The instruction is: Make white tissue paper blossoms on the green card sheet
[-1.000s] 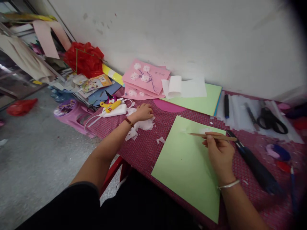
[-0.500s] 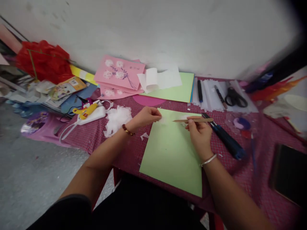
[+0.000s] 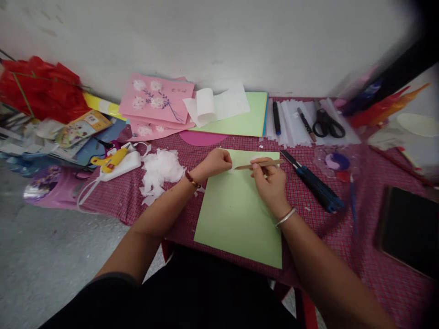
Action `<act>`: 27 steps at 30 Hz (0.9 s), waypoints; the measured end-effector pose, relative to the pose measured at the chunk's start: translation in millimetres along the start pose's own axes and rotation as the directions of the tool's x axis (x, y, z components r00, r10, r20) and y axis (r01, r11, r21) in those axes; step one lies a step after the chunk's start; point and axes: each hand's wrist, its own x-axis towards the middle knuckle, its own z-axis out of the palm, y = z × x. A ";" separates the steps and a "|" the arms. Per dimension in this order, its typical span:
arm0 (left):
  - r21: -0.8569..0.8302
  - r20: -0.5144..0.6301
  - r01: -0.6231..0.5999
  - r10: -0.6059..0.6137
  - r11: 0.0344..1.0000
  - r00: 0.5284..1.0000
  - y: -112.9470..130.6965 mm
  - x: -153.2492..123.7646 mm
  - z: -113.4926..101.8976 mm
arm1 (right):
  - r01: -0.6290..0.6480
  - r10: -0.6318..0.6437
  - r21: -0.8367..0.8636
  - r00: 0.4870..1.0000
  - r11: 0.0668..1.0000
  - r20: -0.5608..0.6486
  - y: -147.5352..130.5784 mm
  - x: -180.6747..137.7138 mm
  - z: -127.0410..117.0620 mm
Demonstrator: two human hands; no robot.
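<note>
step in hand, as judged: fixing white paper bits on green sheet point(image 3: 236, 214), which lies flat at bench point(image 3: 343, 237) front edge; right hand point(image 3: 270, 185) fingers pinch wooden stick point(image 3: 259, 164) over sheet's top; left hand point(image 3: 216, 162) curled shut at top corner, contents hidden; pink card point(image 3: 157, 97) writing unreadable; next calls for steady placing
</note>
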 end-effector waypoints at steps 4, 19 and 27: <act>-0.002 0.032 0.039 -0.039 0.999 0.999 1.0 -3.1 8.2 | -0.002 0.002 -0.013 1.000 1.000 0.020 2.4 -0.9 1.8; -0.151 -0.322 -0.078 0.026 0.985 0.946 -30.2 -24.1 -18.1 | -0.013 0.013 -0.054 1.000 0.998 0.011 1.1 -3.5 2.5; -0.168 -0.298 -0.152 0.097 0.974 0.950 -28.8 -21.3 -20.6 | -0.083 0.083 0.008 0.996 0.997 -0.014 2.5 -2.7 -2.0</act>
